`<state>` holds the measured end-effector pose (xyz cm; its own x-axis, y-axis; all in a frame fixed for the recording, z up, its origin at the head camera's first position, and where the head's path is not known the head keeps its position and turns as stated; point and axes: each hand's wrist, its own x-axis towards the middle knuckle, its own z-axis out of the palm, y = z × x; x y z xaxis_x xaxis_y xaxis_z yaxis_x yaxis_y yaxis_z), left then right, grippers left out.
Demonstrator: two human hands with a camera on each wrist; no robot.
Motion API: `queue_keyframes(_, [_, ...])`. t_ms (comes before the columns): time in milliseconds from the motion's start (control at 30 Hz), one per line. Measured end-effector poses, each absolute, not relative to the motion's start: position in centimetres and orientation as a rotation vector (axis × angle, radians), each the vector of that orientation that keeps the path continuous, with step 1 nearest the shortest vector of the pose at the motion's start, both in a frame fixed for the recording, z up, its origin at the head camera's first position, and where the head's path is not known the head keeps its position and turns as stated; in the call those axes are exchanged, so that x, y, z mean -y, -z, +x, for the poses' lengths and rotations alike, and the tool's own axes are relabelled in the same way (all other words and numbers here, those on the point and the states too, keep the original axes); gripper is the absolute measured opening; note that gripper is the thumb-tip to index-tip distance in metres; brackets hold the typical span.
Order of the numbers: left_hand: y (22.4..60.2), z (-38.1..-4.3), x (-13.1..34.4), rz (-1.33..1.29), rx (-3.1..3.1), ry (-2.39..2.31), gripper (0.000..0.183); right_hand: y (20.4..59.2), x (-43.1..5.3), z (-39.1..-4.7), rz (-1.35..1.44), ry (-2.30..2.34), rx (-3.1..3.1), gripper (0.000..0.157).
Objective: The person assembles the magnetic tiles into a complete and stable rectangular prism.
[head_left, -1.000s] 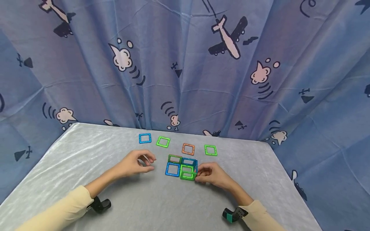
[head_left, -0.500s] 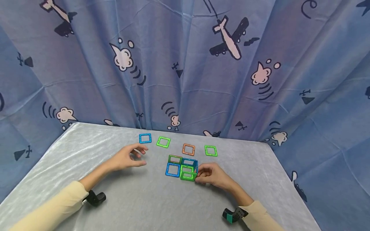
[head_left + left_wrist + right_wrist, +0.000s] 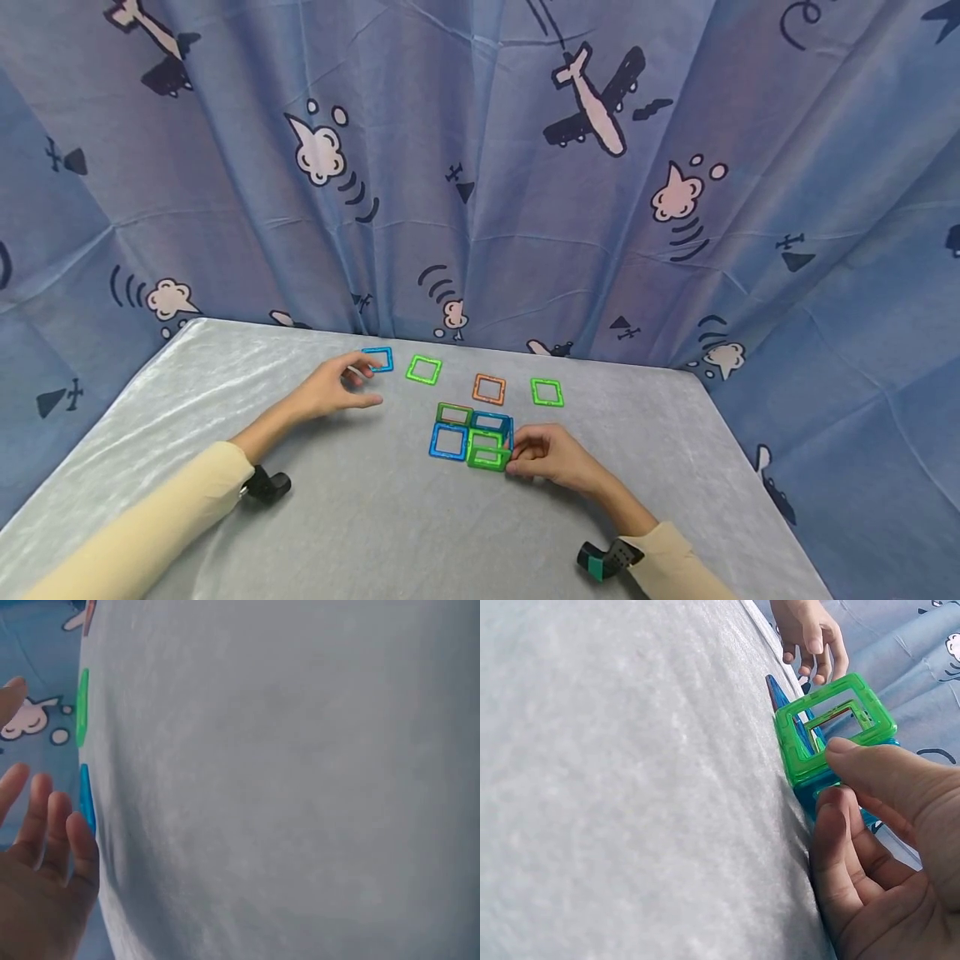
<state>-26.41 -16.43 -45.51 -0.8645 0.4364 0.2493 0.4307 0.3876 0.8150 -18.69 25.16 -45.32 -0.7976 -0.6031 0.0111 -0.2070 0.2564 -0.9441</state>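
Observation:
Square frame-like magnetic tiles are joined into a small structure in the middle of the table. A blue tile (image 3: 449, 441) lies flat at its left, with upright green and blue tiles around the part at its right. My right hand (image 3: 551, 454) grips the structure's right front corner; in the right wrist view the thumb presses the upright green tile (image 3: 875, 724) and the fingers curl by the blue side. My left hand (image 3: 333, 387) hovers with thumb and fingers apart, holding nothing. Its fingertips partly cover a loose blue tile (image 3: 387, 359) in the head view.
Loose tiles lie in a row behind the structure: a green tile (image 3: 411, 378), an orange tile (image 3: 489, 377) and another green tile (image 3: 547, 405). A pale cloth covers the table (image 3: 390, 533). A blue printed curtain (image 3: 510, 217) hangs behind its back edge.
My left hand has moved away from the structure, leftward and then toward the back, up to the loose blue tile. My right hand and the structure have stayed in place.

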Motion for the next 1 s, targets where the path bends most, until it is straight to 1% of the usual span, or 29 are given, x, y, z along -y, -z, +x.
queue_keyframes(133, [45.7,-27.3,16.3,0.825,-2.630,-1.530,0.054,45.3,-25.2,-18.7,-0.745,1.558,-2.179,0.018])
queue_keyframes(367, [45.8,-29.0,15.9,0.744,-2.698,-1.470,0.048,45.2,-25.2,-18.6,-0.732,1.551,-2.188,0.017])
queue_keyframes(600, [46.1,-30.6,15.9,0.723,-2.763,-1.415,0.044,45.4,-25.2,-18.8,-0.742,1.554,-2.182,0.018])
queue_keyframes(867, [46.3,-31.5,15.8,0.703,-2.831,-1.322,0.039,45.5,-25.3,-18.8,-0.744,1.548,-2.199,0.019])
queue_keyframes(1000, [46.4,-31.6,15.7,0.709,-2.873,-1.257,0.030,45.5,-25.3,-18.8,-0.745,1.544,-2.204,0.019])
